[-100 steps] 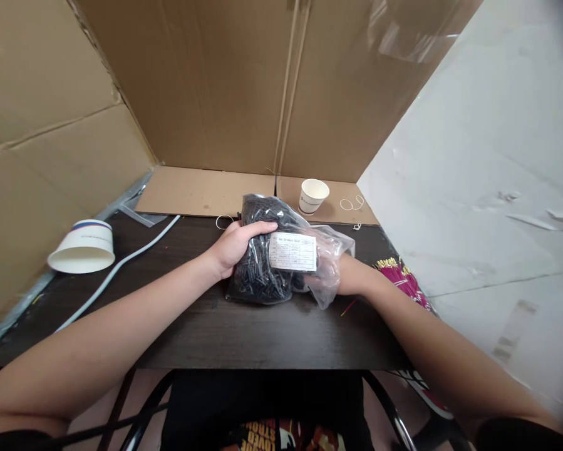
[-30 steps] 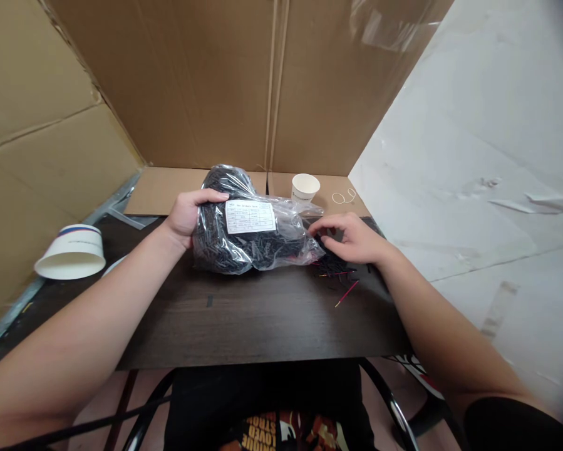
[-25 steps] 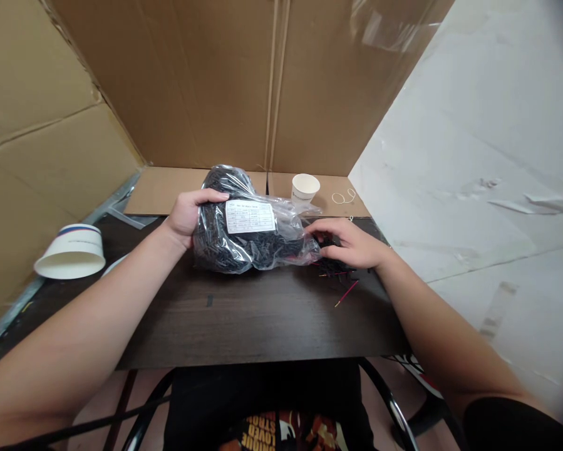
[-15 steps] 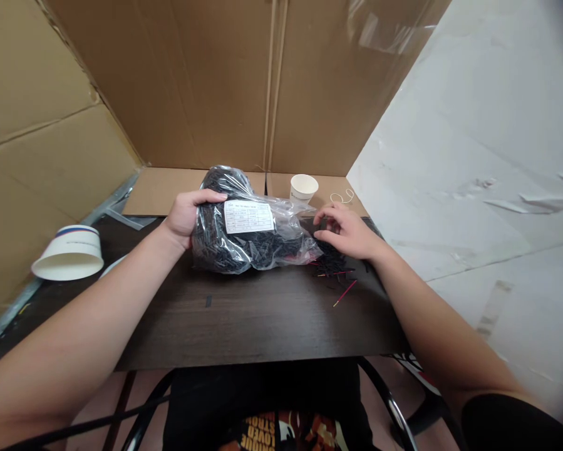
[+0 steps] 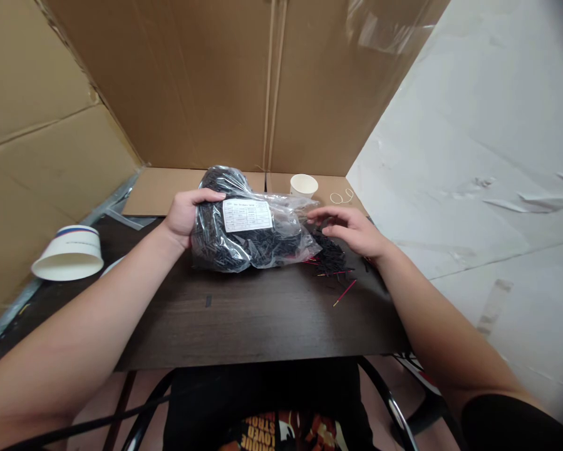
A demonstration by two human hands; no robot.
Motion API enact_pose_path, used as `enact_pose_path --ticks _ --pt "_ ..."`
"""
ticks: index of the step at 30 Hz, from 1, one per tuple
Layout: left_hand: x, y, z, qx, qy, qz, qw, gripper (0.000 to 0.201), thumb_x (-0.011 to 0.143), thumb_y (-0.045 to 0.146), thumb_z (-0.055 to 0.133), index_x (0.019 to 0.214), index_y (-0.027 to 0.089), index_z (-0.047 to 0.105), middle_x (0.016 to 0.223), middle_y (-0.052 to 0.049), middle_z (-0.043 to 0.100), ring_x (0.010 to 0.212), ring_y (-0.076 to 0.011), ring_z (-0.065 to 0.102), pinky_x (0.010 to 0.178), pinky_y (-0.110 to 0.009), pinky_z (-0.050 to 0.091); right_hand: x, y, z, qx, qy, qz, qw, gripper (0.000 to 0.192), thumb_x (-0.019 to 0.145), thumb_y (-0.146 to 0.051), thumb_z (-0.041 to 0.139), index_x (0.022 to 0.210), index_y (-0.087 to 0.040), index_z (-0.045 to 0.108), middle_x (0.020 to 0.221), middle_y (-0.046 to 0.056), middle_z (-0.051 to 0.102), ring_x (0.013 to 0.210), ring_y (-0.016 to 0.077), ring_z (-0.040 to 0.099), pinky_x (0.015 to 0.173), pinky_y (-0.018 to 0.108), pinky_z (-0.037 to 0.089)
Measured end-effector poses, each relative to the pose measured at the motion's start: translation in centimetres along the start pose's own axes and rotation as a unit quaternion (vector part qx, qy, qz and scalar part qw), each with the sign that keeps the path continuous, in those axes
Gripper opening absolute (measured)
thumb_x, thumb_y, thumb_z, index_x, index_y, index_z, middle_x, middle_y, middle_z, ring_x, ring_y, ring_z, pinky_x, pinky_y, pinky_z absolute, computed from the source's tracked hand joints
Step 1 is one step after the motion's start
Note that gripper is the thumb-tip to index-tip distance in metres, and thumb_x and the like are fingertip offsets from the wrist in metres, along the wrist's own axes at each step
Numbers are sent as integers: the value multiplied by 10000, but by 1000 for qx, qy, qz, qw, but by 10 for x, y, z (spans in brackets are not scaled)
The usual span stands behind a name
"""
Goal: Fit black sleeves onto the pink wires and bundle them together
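Note:
A clear plastic bag (image 5: 220,244) packed with small black pieces lies on the dark table, its mouth toward the right. My left hand (image 5: 186,216) grips the bag's left end, thumb on top. A white printed label (image 5: 247,215) faces up on the bag. By the bag's mouth, my right hand (image 5: 349,228) has its fingers apart above a heap of short black tube-like pieces (image 5: 330,257); whether its fingertips touch the plastic I cannot tell. Thin red sticks with gold-coloured tips lie among the pieces, and one red stick (image 5: 345,292) rests apart, nearer me.
A white paper cup (image 5: 304,185) stands behind the bag, and a pale looped band (image 5: 341,197) lies right of it on cardboard. Far left, a larger paper bowl (image 5: 68,252) is tipped over. Cardboard walls (image 5: 206,81) close off the back and left.
My right hand has moved slightly right and its fingers have straightened, uncovering more of the black heap. The bag has shifted a little, with my left hand still on it.

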State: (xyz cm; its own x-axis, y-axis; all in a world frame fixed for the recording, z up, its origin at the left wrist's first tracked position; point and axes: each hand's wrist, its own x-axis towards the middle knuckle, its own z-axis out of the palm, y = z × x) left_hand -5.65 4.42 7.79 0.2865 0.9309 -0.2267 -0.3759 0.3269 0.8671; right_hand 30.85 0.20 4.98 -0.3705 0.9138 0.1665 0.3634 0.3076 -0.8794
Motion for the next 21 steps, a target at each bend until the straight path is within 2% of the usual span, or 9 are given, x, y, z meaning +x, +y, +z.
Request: enact_pose_path --ticks 4,7,12,15,18,21 --pt "2 -1 -1 5 -2 0 1000 560 775 242 703 1307 83 777 1002 -200 863 1003 -434 853 968 -587 713 -2 -5 -2 61 4 -14 998 420 920 -293 756 1339 -281 788 1303 70 810 1273 301 727 1119 524 577" --pt "3 0 -2 10 6 7 1000 562 773 245 690 1304 79 774 1005 -202 863 989 -427 854 952 -578 717 -4 -7 -4 96 -1 -20 995 531 927 -348 782 1452 -278 734 1413 92 760 1275 318 739 1104 512 597" --pt "7 0 -3 -3 25 27 999 531 779 252 661 1270 91 780 992 -173 865 972 -404 855 911 -551 727 -7 -15 -5 114 8 -59 992 801 894 -508 834 1640 -365 580 1712 79 534 1272 343 731 1110 524 607" --pt "8 -5 0 -16 31 24 999 490 770 263 662 1211 102 800 965 -158 866 960 -408 855 890 -557 732 -11 -24 -4 86 45 -102 990 952 894 -668 763 1746 -434 409 1815 41 399 1299 391 719 1093 576 610" --pt "8 -15 5 -26 20 14 999 454 760 281 680 1159 116 821 944 -155 866 943 -414 855 873 -562 733 -15 -33 -1 65 69 -121 988 1050 890 -767 685 1796 -445 263 1889 -6 231 1401 432 661 1078 573 612" --pt "5 -27 11 -28 -5 -14 999 425 773 304 700 1132 122 836 917 -158 862 920 -415 856 853 -560 734 -16 -38 0 123 75 -155 977 1057 845 -733 744 1769 -441 324 1901 -17 190 1583 456 496 1114 570 594"
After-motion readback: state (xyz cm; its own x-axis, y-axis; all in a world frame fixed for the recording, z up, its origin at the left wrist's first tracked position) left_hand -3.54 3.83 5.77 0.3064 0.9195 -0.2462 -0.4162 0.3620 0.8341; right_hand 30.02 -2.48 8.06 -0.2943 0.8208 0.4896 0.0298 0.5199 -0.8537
